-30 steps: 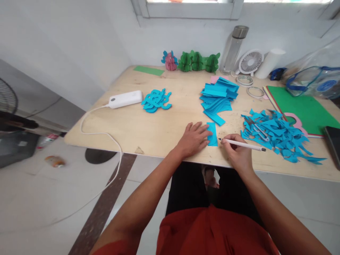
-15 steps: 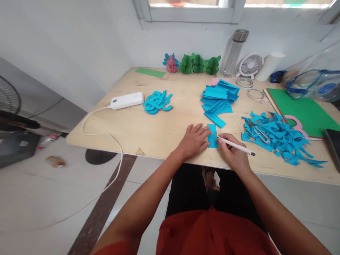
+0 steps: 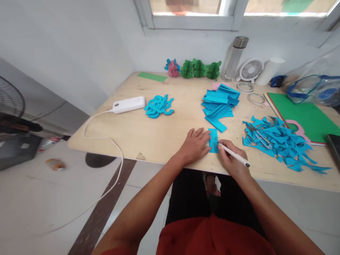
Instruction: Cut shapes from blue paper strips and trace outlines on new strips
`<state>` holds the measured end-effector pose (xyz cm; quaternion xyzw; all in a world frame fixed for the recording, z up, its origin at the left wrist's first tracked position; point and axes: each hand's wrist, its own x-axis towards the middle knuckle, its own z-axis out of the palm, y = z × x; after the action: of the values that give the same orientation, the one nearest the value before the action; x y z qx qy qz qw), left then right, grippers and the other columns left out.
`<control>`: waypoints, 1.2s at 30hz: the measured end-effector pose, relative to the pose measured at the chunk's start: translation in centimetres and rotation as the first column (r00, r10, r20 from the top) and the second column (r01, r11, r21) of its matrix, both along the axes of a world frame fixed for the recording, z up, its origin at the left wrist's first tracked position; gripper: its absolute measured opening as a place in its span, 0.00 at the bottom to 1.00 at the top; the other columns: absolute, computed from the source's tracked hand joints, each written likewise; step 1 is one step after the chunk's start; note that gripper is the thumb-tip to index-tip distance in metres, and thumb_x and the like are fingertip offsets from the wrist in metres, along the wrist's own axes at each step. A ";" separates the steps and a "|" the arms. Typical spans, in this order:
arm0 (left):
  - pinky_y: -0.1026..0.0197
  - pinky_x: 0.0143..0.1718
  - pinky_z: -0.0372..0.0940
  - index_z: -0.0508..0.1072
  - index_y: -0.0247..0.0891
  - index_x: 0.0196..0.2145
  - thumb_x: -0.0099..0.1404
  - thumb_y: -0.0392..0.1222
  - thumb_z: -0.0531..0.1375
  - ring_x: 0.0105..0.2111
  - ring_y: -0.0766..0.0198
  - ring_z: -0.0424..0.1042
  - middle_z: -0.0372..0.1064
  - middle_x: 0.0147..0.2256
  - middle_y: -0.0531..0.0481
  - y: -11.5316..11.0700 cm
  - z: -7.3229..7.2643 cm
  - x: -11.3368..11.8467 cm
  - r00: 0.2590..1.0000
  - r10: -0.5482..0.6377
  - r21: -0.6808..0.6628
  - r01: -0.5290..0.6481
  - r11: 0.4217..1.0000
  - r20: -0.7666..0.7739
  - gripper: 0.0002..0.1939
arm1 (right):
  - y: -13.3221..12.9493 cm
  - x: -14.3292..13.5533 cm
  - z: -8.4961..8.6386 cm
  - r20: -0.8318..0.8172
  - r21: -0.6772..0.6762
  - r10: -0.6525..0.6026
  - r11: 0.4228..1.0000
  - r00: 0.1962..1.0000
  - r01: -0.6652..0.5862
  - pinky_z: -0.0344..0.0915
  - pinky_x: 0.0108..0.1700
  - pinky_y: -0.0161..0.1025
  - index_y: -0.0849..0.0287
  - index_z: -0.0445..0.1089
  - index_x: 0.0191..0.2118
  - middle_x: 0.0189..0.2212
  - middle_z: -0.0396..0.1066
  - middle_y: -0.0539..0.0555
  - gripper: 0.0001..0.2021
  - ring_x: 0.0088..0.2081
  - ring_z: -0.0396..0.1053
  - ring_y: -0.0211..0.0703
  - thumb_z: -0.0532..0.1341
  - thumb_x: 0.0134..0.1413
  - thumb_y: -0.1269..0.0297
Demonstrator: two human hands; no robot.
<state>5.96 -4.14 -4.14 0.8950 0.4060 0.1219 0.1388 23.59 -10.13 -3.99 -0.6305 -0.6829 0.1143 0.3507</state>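
A small blue paper rectangle [image 3: 213,141] lies near the table's front edge. My left hand [image 3: 195,146] rests flat beside it, fingers spread, with the fingertips on the paper's left edge. In my right hand [image 3: 233,157] is a white pen [image 3: 235,155], its tip at the right side of the paper. Faint dark marks show on the paper. Behind it lies a loose stack of folded blue paper strips [image 3: 219,102]. To the left is a pile of curved blue paper cutouts [image 3: 158,106].
Blue paper scraps [image 3: 284,145] with scissors [image 3: 261,138] among them lie on the right, beside green sheets [image 3: 305,117]. A white power bank [image 3: 129,104] with a cable sits left. A bottle [image 3: 235,58], a small fan [image 3: 251,70] and green paper figures [image 3: 199,69] stand along the wall.
The view has tilted up slightly, so everything sits lower in the picture. The pen has shifted a little against the paper. My left hand stays in place on it.
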 end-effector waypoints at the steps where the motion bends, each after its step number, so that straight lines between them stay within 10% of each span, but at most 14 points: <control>1: 0.41 0.65 0.45 0.66 0.38 0.53 0.68 0.45 0.54 0.66 0.50 0.49 0.56 0.64 0.45 0.0 0.1 0.0 1.000 -0.001 -0.005 0.001 1.000 -0.002 0.17 | 0.0 0.0 0.0 0.000 0.001 0.000 1.000 1.000 0.000 0.66 0.35 0.36 0.56 0.72 0.41 0.32 0.78 0.53 0.10 0.32 0.75 0.44 0.56 0.60 0.60; 16: 0.40 0.65 0.42 0.66 0.38 0.54 0.68 0.47 0.54 0.66 0.50 0.48 0.57 0.63 0.44 0.3 -0.4 -0.5 0.998 -0.036 -0.002 0.036 0.999 0.045 0.19 | 1.7 -0.6 0.4 -0.372 -0.109 -0.007 0.993 0.928 -0.036 0.62 0.26 0.36 0.58 0.71 0.35 0.28 0.73 0.52 0.10 0.25 0.66 0.39 0.59 0.55 0.56; 36: 0.40 0.65 0.42 0.66 0.38 0.54 0.68 0.46 0.54 0.66 0.49 0.48 0.56 0.64 0.44 0.2 -0.4 -0.6 0.998 -0.040 0.004 0.040 0.999 0.046 0.19 | 2.7 -1.0 -0.4 -0.263 -0.166 -0.015 0.986 0.965 -0.030 0.63 0.29 0.37 0.55 0.68 0.32 0.25 0.72 0.50 0.09 0.26 0.67 0.40 0.60 0.53 0.56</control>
<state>5.32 -3.91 -4.51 0.9001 0.3845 0.1405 0.1492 22.62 -7.39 -4.43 -0.6345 -0.6207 0.2558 0.3830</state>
